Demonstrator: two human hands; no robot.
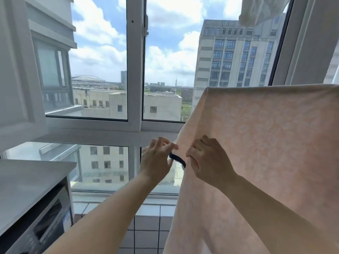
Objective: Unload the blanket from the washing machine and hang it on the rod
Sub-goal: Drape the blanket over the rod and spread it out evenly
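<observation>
A pale pink patterned blanket (266, 143) hangs down the right half of the view, folded over a rod that the cloth hides along its top edge. My left hand (157, 160) pinches the blanket's left edge, where a dark blue trim (177, 158) shows. My right hand (207, 162) grips the cloth just right of that edge, fingers curled into the fabric. Both hands are close together at mid height. The washing machine (36, 208) stands at the lower left, with a grey top and a dark front.
A large white-framed window (135, 70) fills the wall ahead, with buildings outside. A white cloth (260, 10) hangs at the top right. Tiled wall and floor (146, 226) lie below the window, between the machine and the blanket.
</observation>
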